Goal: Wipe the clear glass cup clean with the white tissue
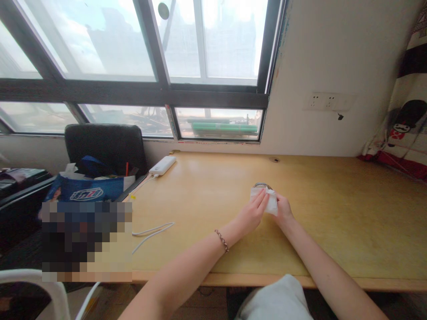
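My left hand (254,212) lies with its fingers together on a white tissue (272,203), pressing it against a small round thing. Only the shiny curved rim of that round thing (262,184) shows above the tissue, so its kind is hidden. On the other side, my right hand (283,210) is closed around the right edge of the round thing and the tissue. Both hands are just above the wooden desk (213,191). A braided bracelet (222,241) circles my left wrist.
A white power bank (163,166) with a cable lies at the desk's back left. Another stretch of white cable (153,230) runs over the left edge. Beside the desk, a blue bag (90,189) rests on a black chair (105,138). A patterned curtain (408,111) hangs at right.
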The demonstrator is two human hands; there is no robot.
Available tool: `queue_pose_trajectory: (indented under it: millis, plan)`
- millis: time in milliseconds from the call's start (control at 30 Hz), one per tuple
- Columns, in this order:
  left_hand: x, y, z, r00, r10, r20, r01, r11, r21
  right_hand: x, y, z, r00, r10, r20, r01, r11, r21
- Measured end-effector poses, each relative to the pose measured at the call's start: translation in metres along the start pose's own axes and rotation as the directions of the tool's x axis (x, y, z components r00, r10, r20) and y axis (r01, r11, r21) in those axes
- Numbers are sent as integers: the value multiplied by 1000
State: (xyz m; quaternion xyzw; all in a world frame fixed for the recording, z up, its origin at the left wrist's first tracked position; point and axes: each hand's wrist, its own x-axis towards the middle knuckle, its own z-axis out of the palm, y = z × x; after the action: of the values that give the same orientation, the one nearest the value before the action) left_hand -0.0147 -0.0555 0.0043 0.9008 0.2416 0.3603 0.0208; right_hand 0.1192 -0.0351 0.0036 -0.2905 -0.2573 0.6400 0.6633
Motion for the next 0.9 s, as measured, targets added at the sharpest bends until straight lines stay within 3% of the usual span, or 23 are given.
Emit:
queue_pose_trajectory:
  millis: [100,200,300,433,567,700,800,900]
  plan:
    - [3,-7,-6,998,-36,-42,35,999,-24,-4,4,7,996,88,21,-89,996,17]
    - [6,-16,-12,976,-192,-103,178,975,-135,-8,6,13,993,111,41,-111,994,-16]
    - [7,-22,-17,908,-401,-118,344,877,-336,-10,5,15,992,116,39,-116,993,-12]
    - [8,-27,-12,819,-571,-51,449,695,-562,-6,1,9,999,51,9,-51,998,27]
    - [7,-30,6,707,-705,55,528,474,-705,0,-3,4,999,-26,-26,27,998,52]
    - [6,-26,20,604,-756,252,501,114,-858,-1,-4,9,990,-141,-3,141,990,-12]
    - [8,-17,19,550,-739,389,435,-144,-889,-7,-3,16,968,-251,0,246,951,-187]
    - [11,-9,12,541,-713,447,393,-256,-883,-14,-2,18,932,-362,35,336,821,-462]
